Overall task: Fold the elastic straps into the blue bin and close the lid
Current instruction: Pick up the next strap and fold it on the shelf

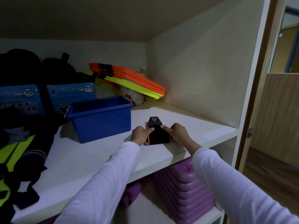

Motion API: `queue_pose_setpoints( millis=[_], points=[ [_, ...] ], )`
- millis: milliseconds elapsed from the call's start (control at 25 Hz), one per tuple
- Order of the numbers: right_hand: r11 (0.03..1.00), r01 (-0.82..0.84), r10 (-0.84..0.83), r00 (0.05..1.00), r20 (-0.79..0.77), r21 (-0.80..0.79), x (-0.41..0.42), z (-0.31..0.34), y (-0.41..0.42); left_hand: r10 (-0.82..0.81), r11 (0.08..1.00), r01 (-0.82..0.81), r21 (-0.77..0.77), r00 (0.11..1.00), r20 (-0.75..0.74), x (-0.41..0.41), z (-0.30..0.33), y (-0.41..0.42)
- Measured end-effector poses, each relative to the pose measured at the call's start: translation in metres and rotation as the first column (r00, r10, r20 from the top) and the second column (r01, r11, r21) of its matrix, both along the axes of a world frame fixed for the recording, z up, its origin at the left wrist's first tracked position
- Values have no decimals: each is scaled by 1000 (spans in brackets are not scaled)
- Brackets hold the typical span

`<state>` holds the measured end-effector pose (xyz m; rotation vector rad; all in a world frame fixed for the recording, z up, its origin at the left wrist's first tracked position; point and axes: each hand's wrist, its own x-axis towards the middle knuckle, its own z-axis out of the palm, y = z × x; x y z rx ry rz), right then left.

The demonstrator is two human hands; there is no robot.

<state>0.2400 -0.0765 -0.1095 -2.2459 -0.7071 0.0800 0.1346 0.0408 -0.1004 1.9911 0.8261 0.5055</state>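
Note:
A black elastic strap [159,137] with orange edging and a grey-striped end lies folded on the white shelf [90,159] near its front edge. My left hand [140,134] grips its left side, thumb on top. My right hand [177,132] holds its right side, a finger pressing on the fold. The blue bin [103,122] stands open to the left of the strap, a short gap from my left hand. No lid is in view.
Blue "Lucky Star" boxes [71,96] stand behind the bin. Orange and yellow flat bars [129,80] are stacked at the back. Dark and neon-yellow clothing [17,151] lies at the left. Purple ridged items [182,189] fill the shelf below. The cabinet side wall [202,78] is on the right.

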Motion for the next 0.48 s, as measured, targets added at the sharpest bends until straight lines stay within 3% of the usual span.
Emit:
queue_pose_setpoints(
  millis=[160,320,480],
  points=[
    [968,-171,132,969,208,183,-1,-9,-9,-9,994,8,114,1000,2,0,0,-3],
    [933,-358,315,862,396,36,-1,-6,-17,-77,934,46,355,994,74,2,-4,-5],
    [913,-400,403,864,300,-75,-5,2,-25,-159,869,119,481,986,43,-6,-3,-5]
  ],
)
